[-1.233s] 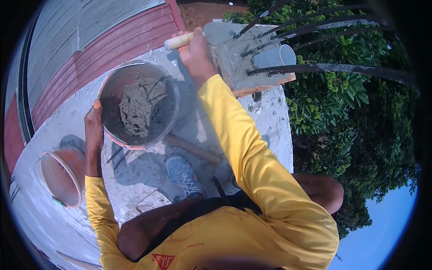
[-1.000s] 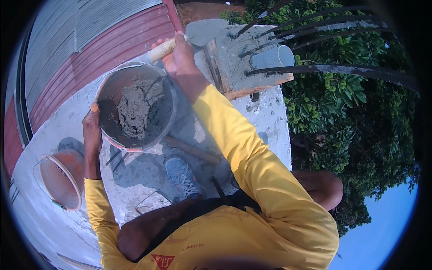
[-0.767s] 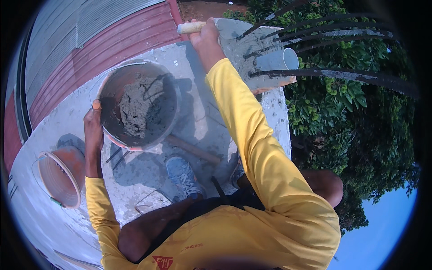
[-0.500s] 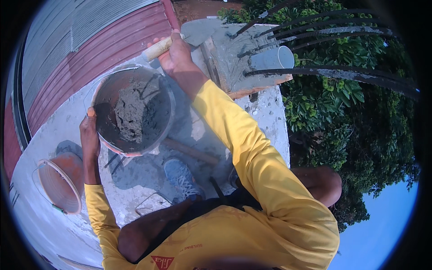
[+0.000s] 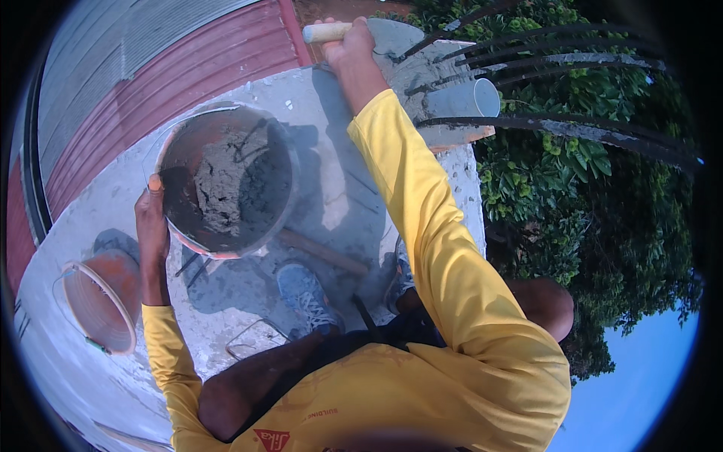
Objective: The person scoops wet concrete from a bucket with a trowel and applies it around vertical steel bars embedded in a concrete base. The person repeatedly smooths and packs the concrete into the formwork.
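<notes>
My left hand (image 5: 153, 226) is closed on the left rim of a mortar-smeared orange bucket (image 5: 286, 188), its thumb over the edge. Inside the bucket lies a lumpy heap of wet grey mortar (image 5: 220, 184). My right hand (image 5: 352, 56) stretches to the far side, wrapped round the pale handle of a trowel (image 5: 327, 32). The trowel's rounded grey blade (image 5: 398, 35) is over the mortared patch (image 5: 422, 71) at the far right, by the steel bars; whether it touches is hard to tell.
A second orange bucket (image 5: 105, 301) leans at the left. A wooden-handled tool (image 5: 324, 251) and bent wire (image 5: 256, 339) lie near my shoes (image 5: 301, 294). Dark steel bars (image 5: 572, 124) and a pale pipe (image 5: 463, 104) jut out at the right, before green trees (image 5: 557, 181). Corrugated roofing (image 5: 181, 98) lies beyond the slab's edge.
My right hand has carried the trowel away from the bucket, to the right and farther out, over the mortared patch. My left hand stays on the bucket rim.
</notes>
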